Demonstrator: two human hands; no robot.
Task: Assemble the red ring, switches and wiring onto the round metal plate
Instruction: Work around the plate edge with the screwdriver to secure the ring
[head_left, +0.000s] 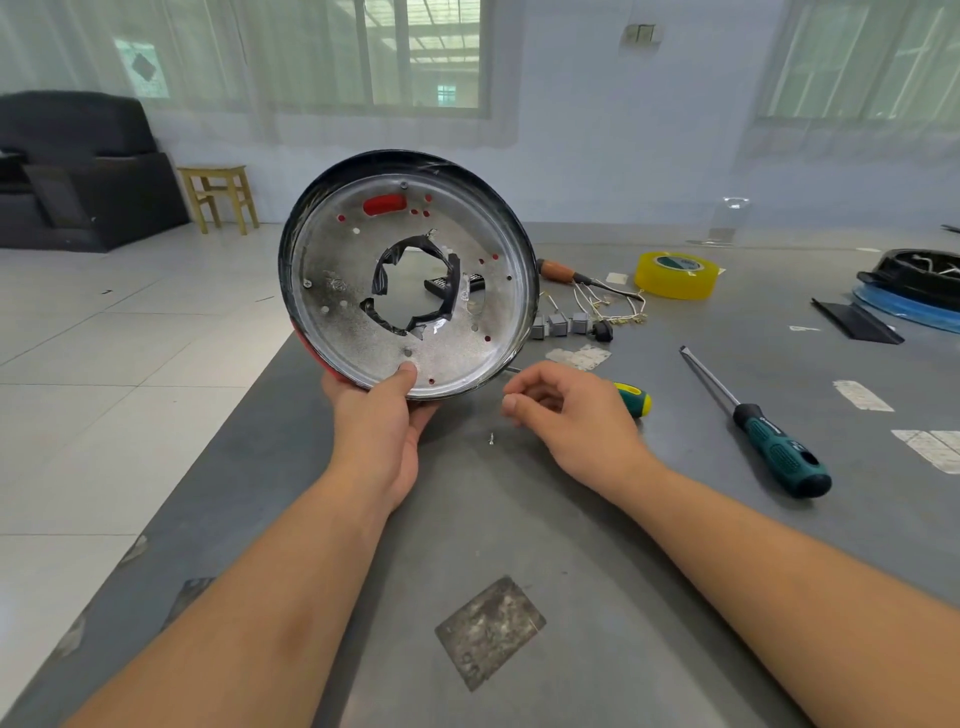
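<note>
My left hand grips the round metal plate by its lower rim and holds it upright above the table, thumb pressed on the inner face. The plate has a black taped rim and a ragged taped hole in the middle. The red ring sits behind the plate; red shows at the lower left edge and through a slot near the top. My right hand hovers just right of the plate with fingers curled and thumb against the fingertips; nothing shows between them. Grey switches with white wiring lie on the table behind.
A loose screw lies on the grey table below my right hand. A yellow-green screwdriver is partly hidden behind that hand. A teal screwdriver, yellow tape roll, wooden-handled tool and a black part lie to the right.
</note>
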